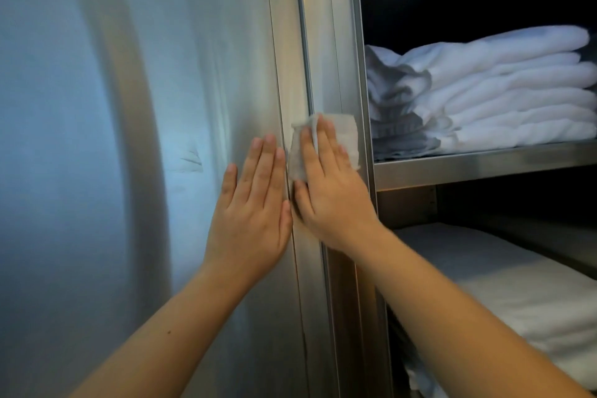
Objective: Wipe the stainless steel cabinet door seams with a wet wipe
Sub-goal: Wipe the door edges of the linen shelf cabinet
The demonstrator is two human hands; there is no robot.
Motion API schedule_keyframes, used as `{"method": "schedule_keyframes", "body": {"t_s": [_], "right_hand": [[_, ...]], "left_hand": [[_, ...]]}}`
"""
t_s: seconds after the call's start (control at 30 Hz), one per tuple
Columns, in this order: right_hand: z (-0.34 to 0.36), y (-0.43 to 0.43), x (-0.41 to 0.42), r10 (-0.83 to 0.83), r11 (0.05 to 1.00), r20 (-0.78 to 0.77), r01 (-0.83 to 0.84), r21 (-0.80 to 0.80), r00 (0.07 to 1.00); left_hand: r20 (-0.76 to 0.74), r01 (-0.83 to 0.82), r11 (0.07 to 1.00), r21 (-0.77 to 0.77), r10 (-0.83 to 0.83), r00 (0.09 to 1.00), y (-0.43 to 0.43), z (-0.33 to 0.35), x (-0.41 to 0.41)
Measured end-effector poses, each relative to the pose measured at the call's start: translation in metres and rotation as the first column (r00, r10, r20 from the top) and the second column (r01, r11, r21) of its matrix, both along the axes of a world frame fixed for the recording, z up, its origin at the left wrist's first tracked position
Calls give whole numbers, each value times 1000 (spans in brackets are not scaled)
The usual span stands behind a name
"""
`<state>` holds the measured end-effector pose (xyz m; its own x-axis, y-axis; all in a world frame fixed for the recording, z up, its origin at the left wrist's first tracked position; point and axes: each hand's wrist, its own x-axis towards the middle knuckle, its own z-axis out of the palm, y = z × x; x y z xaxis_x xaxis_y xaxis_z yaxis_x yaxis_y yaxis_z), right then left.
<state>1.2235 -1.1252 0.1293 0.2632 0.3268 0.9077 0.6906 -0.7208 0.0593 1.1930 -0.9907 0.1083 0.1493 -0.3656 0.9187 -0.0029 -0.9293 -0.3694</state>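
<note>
Steel fills the head view. I have the left hand flat on the closed door, fingers straight. The right hand, fingers straight too, presses the wipe onto the seam just beside the left hand. On the right, towels lie folded on a shelf.

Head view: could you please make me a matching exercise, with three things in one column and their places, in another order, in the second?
1 left hand
2 wet wipe
3 folded white towels

A stacked on the upper shelf
B flat on the steel door
C under the right hand, over the door seam

Pairs: 1-B, 2-C, 3-A
</note>
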Motion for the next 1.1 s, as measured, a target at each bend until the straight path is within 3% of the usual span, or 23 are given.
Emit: {"method": "schedule_keyframes", "body": {"t_s": [0.2, 1.1], "right_hand": [[45, 3, 6, -42, 999, 50, 41, 24, 998], [-128, 5, -4, 33, 995, -78, -26, 95, 996]], "left_hand": [[41, 27, 1000, -9, -27, 999, 0, 0, -3], [-102, 29, 993, -114, -40, 994, -2, -116, -10]]}}
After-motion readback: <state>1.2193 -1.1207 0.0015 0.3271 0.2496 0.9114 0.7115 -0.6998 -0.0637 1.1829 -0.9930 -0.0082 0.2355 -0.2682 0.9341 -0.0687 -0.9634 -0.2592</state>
